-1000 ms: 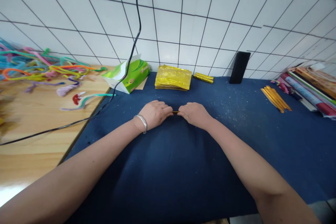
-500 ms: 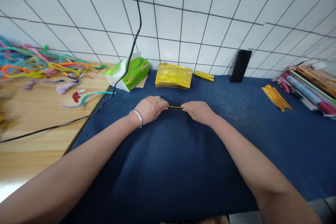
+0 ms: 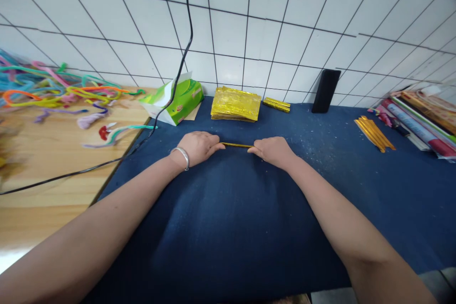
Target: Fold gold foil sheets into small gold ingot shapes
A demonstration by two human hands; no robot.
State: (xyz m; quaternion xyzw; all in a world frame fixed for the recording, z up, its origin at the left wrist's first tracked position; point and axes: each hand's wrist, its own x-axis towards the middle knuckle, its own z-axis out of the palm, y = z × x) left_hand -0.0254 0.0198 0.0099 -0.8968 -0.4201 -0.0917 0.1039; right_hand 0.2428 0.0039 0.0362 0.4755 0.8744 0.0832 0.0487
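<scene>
A thin gold foil roll (image 3: 237, 145) lies crosswise between my two hands, low over the dark blue cloth (image 3: 228, 228). My left hand (image 3: 200, 147), with a silver bangle at the wrist, pinches its left end. The right end is in the closed fingers of my right hand (image 3: 273, 151). Both ends of the roll are hidden by my fingers. Just beyond my hands rests a stack of gold foil sheets (image 3: 235, 104), with a small gold foil bundle (image 3: 277, 104) to its right.
A green tissue pack (image 3: 185, 102) lies left of the stack. A black cable (image 3: 142, 145) crosses the wooden table (image 3: 57, 166) near colourful pipe cleaners (image 3: 46, 90). A black upright block (image 3: 325, 91) leans by the tiled wall. Several gold strips (image 3: 375, 134) and piled books (image 3: 423, 123) are at right.
My left hand has shifted a little left and its thumb now points out. The right fingers have moved slightly right, and more of the gold roll shows between my hands.
</scene>
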